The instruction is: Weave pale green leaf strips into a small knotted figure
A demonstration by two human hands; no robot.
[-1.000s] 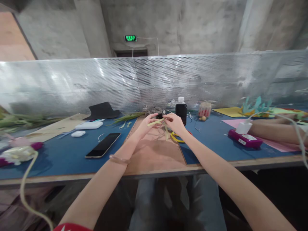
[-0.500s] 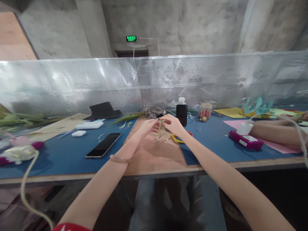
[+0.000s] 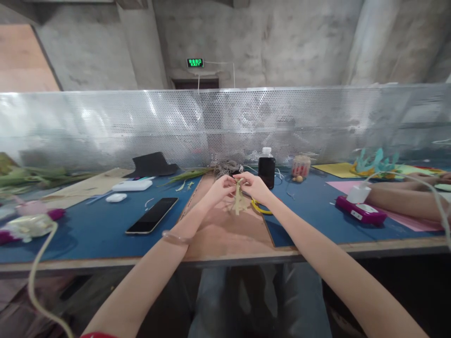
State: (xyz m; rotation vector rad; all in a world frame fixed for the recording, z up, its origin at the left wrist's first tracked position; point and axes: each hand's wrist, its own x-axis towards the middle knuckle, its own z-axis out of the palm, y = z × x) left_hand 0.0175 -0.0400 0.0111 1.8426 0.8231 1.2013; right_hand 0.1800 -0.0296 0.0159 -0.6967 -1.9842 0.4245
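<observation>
Between my hands a small piece made of pale green leaf strips [image 3: 239, 203] hangs over the brown board [image 3: 218, 234], its loose ends pointing down at me. My left hand [image 3: 222, 187] pinches it near the top from the left. My right hand [image 3: 254, 185] is closed on the same top part, fingertips meeting those of the left. The fingers hide the upper end of the strips. Close to my right wrist lies a yellow curved handle [image 3: 260, 207], partly under the forearm. A tangle of grey cord [image 3: 225, 167] sits just behind my hands.
A black phone [image 3: 153, 216], a white earbud case [image 3: 116, 197] and long green leaves [image 3: 190, 175] lie left. To the right stand a dark bottle [image 3: 267, 170], a jar [image 3: 300, 165] and a purple power strip [image 3: 360, 210]. Another person's arm [image 3: 405, 199] rests at far right.
The view has tilted slightly up. My hands stay together at the same spot, and the leaf strips now hang closer together, more plainly in sight below the fingers.
</observation>
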